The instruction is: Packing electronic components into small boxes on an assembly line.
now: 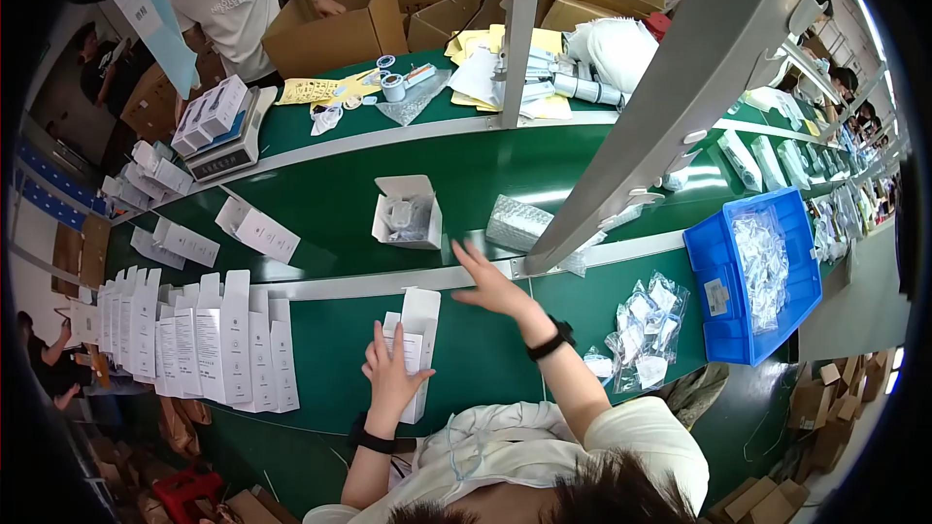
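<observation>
My left hand holds a white carton near the front edge of the green bench, its thumb on the right side and its fingers over the left part. The carton's top flap stands up. My right hand reaches over the metal rail with its fingers stretched apart and nothing in them. Just beyond its fingertips, an open white box on the green belt has a clear-bagged item inside. A bubble-wrap package lies to its right on the belt.
Several white cartons stand in rows at the left. Bagged small parts lie to the right, beside a blue bin of more bags. A slanted metal post rises beyond my right hand. Across the belt, a person handles a cardboard box.
</observation>
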Motion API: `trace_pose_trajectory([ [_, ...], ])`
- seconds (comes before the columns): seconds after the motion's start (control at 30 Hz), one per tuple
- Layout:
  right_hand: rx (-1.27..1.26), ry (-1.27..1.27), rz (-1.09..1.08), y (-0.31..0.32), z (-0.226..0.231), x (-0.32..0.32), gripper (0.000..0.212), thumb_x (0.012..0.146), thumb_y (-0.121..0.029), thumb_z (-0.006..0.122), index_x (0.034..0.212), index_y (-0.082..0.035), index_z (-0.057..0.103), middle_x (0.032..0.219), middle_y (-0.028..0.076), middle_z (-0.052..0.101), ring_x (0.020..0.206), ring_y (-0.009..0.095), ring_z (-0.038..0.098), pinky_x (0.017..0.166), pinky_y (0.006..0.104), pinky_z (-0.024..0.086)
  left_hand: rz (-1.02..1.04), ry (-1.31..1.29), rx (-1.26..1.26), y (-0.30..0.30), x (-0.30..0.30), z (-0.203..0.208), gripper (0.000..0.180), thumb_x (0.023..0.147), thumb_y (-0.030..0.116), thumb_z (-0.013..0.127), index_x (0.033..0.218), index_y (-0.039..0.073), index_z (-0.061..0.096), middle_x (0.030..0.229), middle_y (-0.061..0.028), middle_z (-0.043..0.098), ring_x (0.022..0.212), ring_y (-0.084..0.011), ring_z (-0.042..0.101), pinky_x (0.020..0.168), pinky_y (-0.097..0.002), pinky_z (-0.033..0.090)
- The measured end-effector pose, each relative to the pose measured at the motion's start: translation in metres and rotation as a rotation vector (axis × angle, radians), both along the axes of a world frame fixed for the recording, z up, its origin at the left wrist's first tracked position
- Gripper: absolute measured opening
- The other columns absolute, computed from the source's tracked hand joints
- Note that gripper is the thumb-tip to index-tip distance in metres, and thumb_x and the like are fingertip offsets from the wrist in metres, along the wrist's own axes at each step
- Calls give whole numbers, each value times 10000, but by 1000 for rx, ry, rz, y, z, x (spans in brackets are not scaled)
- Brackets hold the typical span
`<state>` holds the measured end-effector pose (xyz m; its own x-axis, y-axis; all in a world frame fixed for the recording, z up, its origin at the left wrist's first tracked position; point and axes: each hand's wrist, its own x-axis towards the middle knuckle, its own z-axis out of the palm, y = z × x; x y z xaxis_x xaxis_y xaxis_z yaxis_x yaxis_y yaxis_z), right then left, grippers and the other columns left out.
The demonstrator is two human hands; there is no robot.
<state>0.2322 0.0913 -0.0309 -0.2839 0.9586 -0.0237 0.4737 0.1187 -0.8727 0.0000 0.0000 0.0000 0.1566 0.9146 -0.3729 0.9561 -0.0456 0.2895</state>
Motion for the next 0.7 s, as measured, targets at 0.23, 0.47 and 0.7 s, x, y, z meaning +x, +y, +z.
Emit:
trace_pose_trajectory([
  [0.23, -92, -341, -378, -12, 51, 166, 291, 807, -134, 574, 1053, 21, 568, 859, 110, 643, 791, 179, 616, 676, 275, 484, 223, -658, -126, 40, -35, -53, 805, 637, 141, 746, 1304, 88, 298, 1222, -186, 430, 1076, -325, 451, 907, -395, 369],
  [0.47, -122, -326, 347, 116, -21, 118, 717, 706, -221, 666, 1309, -63, 312, 1185, 214, 472, 1127, 279, 448, 919, 334, 378, 472, -1028, -268, 34, -13, -24, 784, 627, 81, 733, 1289, 97, 312, 1120, -121, 493, 1051, -261, 481, 883, -377, 399],
  [0.7, -136, -222, 150, 103, -32, 134, 803, 598, -130, 664, 1315, -109, 303, 1180, 178, 460, 1054, 256, 469, 863, 302, 394, 351, -1245, -101, 37, 9, 14, 741, 610, 35, 718, 1238, 135, 338, 1154, -108, 460, 1051, -232, 480, 875, -348, 404],
])
